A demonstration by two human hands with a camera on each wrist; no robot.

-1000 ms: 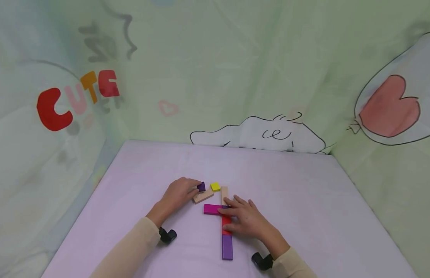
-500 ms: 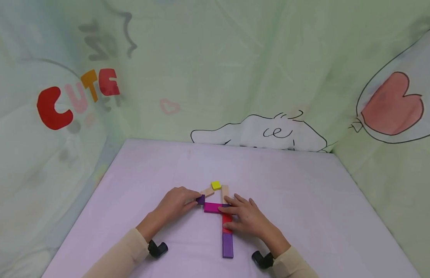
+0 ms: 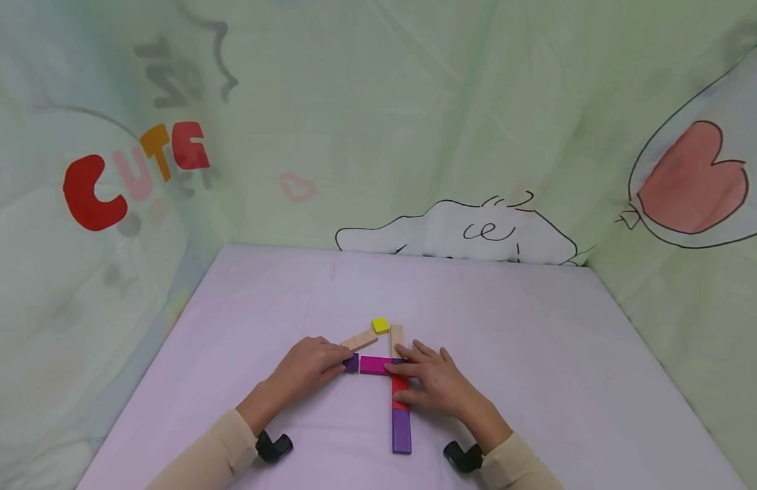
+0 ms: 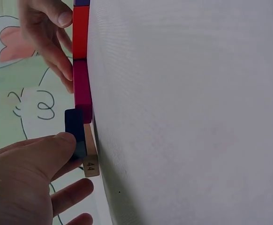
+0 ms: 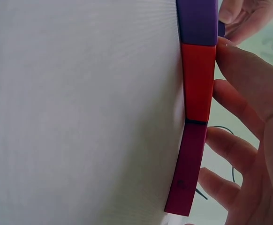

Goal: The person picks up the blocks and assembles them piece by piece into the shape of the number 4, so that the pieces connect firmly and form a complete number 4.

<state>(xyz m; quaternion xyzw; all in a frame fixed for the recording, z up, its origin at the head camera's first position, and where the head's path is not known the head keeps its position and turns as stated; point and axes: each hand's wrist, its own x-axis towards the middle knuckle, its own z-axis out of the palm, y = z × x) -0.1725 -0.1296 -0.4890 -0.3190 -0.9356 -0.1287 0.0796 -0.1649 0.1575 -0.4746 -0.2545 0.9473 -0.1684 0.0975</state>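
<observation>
My left hand (image 3: 307,367) pinches a small dark purple block (image 3: 351,364) between thumb and fingers, close to the left end of a magenta block (image 3: 373,365). In the left wrist view this piece is raised on edge beside the magenta one. My right hand (image 3: 436,381) lies with spread, relaxed fingers over the row of blocks. Its thumb touches the red block (image 5: 198,84), and other fingers rest along a magenta block (image 5: 188,168). Below the red block, a purple block (image 3: 401,431) continues the row toward me. The right hand partly hides the crossing.
A plain wooden block (image 3: 396,340) extends the row away from me. Another wooden block (image 3: 361,339) lies slanted behind the left fingers, with a yellow block (image 3: 380,325) near its upper end. Decorated cloth walls (image 3: 378,122) surround the pale table (image 3: 507,327).
My left hand has brought the dark purple block toward me, from behind the slanted wooden block down to the magenta block's left end. The right hand has stayed in place.
</observation>
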